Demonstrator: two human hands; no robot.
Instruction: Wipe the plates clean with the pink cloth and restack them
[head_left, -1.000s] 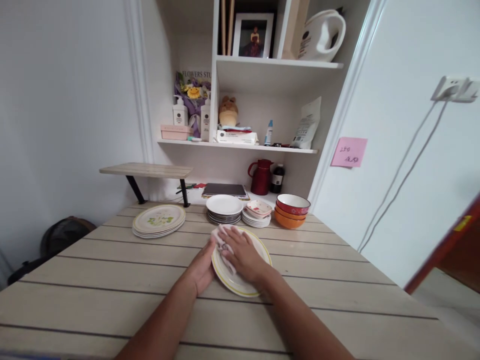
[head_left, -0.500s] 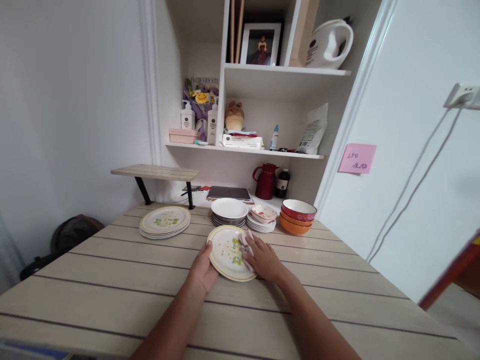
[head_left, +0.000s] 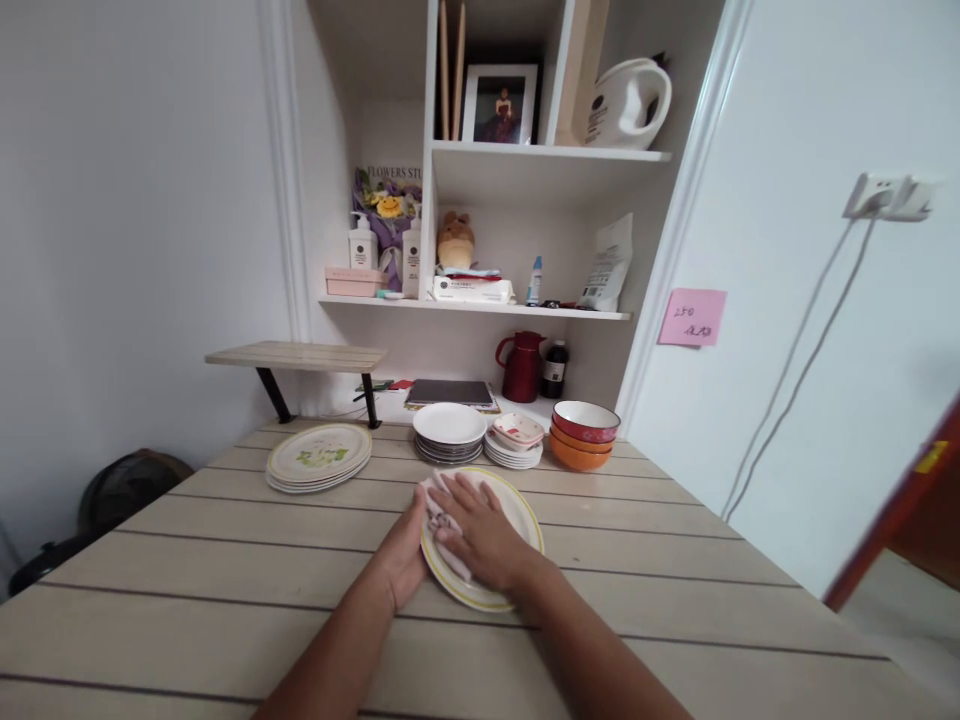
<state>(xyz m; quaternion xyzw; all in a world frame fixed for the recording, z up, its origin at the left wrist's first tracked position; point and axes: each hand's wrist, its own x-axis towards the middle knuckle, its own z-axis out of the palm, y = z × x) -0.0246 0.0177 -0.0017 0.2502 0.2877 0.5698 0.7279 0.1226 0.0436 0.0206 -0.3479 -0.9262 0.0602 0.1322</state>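
Note:
A round plate with a yellow rim [head_left: 517, 510] lies on the wooden table [head_left: 225, 560] in front of me. My right hand [head_left: 480, 530] lies flat on it, fingers stretched out, pressing a small white cloth [head_left: 439, 515] against the plate's left half. My left hand [head_left: 401, 560] grips the plate's left edge, thumb on the rim, holding it in place.
Behind the plate stand a stack of floral plates [head_left: 319, 455], a stack of white plates [head_left: 450, 430], small dishes [head_left: 516, 440] and stacked red and orange bowls [head_left: 585, 432]. A low wooden riser [head_left: 300, 357] and a shelf unit with a red jug [head_left: 521, 365] line the wall.
My right hand has slid with the cloth from the plate's right side across to its left side. The left hand stays on the plate's left rim.

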